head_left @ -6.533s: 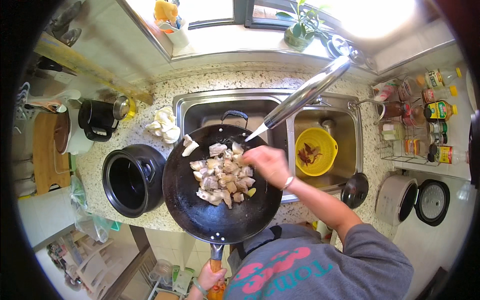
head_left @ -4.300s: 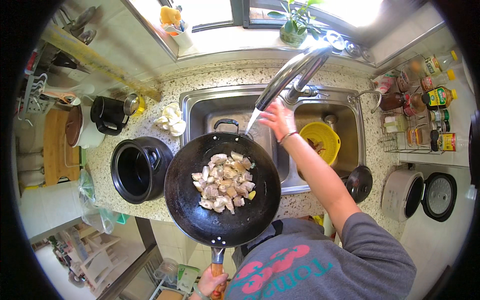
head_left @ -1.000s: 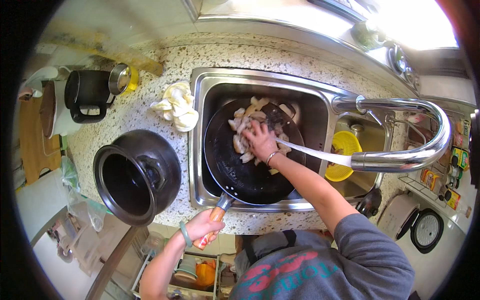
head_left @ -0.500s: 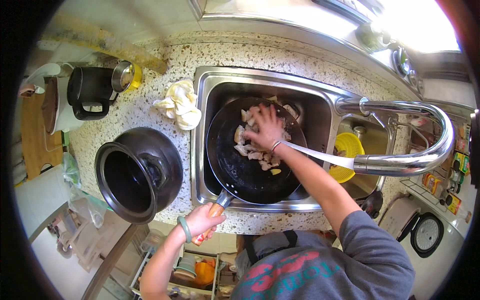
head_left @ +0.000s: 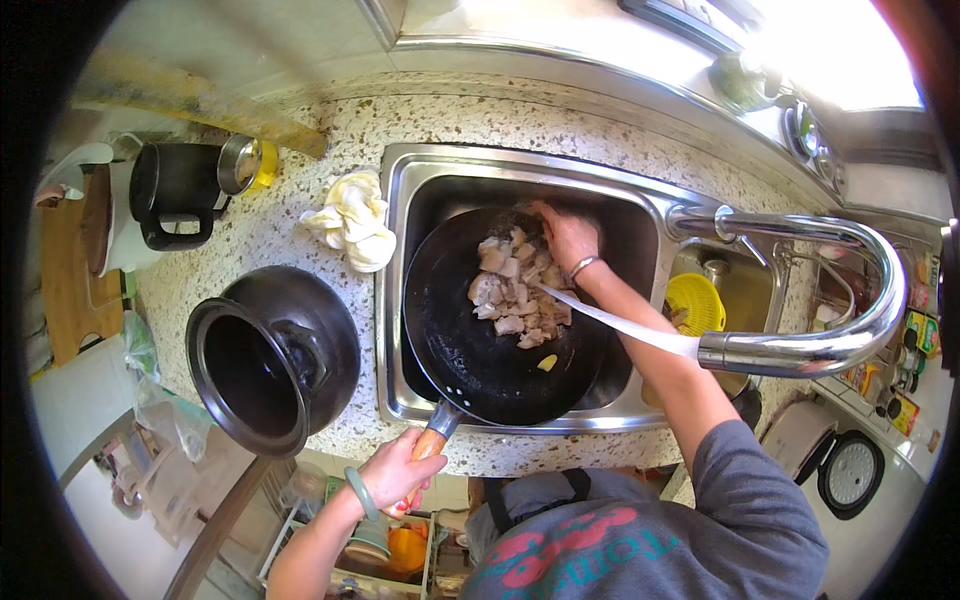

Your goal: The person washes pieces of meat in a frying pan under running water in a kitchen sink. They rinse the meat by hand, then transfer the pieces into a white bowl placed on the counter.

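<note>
A black wok (head_left: 450,340) rests in the left basin of the steel sink (head_left: 395,390). My left hand (head_left: 400,468) is closed round its wooden handle (head_left: 428,447). Pale chunks of meat (head_left: 515,295) lie heaped in the wok, with a yellowish slice (head_left: 547,362) apart from them. White water (head_left: 620,322) streams from the chrome faucet (head_left: 800,345) onto the meat. My right hand (head_left: 572,243) reaches to the wok's far right rim, beside the heap. Its fingers are blurred and partly hidden there, so their grip is unclear.
A dark round pot (head_left: 335,340) lies tipped on the counter at the left, mouth toward me. Behind it are a crumpled white cloth (head_left: 355,220), a black jug (head_left: 175,190) and a small metal cup (head_left: 240,165). A yellow strainer (head_left: 695,303) sits in the right basin.
My right hand has moved from spread over the meat to the wok's far right rim. The meat now lies in a tighter heap. My left hand keeps hold of the handle.
</note>
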`<state>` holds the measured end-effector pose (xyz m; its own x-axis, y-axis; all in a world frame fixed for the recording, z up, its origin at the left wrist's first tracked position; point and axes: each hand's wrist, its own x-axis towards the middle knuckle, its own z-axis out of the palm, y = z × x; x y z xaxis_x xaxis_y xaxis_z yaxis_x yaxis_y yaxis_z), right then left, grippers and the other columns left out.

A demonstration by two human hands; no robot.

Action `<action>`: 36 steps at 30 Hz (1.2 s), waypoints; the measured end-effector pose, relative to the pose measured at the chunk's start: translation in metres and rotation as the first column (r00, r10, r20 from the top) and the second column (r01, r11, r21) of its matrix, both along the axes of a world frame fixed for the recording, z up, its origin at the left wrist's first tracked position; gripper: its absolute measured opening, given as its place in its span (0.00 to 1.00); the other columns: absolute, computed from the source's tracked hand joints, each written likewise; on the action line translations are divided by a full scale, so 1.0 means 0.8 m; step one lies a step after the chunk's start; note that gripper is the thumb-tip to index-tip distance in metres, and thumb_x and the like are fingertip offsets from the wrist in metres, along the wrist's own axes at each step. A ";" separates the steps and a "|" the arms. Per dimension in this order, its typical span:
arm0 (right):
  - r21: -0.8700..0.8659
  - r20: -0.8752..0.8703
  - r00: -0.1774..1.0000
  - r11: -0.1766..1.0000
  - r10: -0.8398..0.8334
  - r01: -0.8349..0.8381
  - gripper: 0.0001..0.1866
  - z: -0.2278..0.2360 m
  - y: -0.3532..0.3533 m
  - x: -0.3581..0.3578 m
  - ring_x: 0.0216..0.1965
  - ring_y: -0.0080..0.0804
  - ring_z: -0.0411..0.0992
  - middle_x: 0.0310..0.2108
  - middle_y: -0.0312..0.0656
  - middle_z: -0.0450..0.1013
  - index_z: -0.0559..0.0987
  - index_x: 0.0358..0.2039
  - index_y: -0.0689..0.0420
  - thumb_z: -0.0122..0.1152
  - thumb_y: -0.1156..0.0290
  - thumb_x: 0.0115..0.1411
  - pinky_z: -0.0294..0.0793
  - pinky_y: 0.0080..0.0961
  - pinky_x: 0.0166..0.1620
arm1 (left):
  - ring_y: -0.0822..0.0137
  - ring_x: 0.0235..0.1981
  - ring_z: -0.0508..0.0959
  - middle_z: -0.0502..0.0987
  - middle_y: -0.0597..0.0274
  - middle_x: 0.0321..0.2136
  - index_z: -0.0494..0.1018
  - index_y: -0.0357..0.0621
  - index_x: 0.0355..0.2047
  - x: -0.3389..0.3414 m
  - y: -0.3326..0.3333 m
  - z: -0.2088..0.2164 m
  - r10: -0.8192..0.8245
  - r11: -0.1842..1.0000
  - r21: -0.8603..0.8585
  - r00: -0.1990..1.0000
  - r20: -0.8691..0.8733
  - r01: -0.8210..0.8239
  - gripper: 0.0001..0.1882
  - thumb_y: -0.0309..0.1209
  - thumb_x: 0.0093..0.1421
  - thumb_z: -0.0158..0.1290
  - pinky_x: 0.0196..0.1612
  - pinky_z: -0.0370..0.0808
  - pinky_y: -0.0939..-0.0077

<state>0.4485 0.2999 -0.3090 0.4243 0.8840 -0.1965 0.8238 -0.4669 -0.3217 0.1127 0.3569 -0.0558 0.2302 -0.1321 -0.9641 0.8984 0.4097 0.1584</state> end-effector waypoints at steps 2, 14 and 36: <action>-0.186 0.154 0.974 0.973 0.168 -0.138 0.19 -0.012 0.018 0.012 0.30 0.45 0.76 0.27 0.47 0.76 0.70 0.50 0.49 0.47 0.73 0.56 0.75 0.36 0.31 | 0.71 0.11 0.70 0.68 0.63 0.18 0.61 0.36 0.42 0.004 0.002 0.002 -0.015 1.000 0.008 1.000 -0.009 0.015 0.19 0.36 0.58 0.51 0.14 0.68 0.77; -0.222 -0.192 0.979 0.975 -0.061 0.017 0.21 0.061 -0.029 -0.031 0.37 0.46 0.74 0.34 0.48 0.75 0.68 0.48 0.50 0.56 0.61 0.54 0.75 0.40 0.35 | 0.71 0.11 0.72 0.70 0.61 0.18 0.64 0.37 0.40 -0.003 -0.001 -0.020 -0.079 0.991 0.109 0.997 -0.013 0.079 0.18 0.37 0.57 0.52 0.15 0.70 0.77; 0.010 -0.442 0.672 0.746 -0.594 0.666 0.28 -0.022 -0.108 -0.047 0.47 0.50 0.69 0.45 0.55 0.70 0.71 0.49 0.63 0.56 0.56 0.52 0.67 0.39 0.50 | 0.50 0.53 0.68 0.67 0.47 0.50 0.68 0.38 0.47 0.090 -0.052 -0.082 -0.412 0.489 0.866 0.846 0.338 -0.107 0.15 0.28 0.60 0.47 0.55 0.65 0.63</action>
<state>0.4108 0.2133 -0.3268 0.8101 0.4664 -0.3553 0.1385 -0.7411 -0.6570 0.1843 0.3152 -0.1212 0.7124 0.5816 -0.3928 0.6335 -0.2920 0.7165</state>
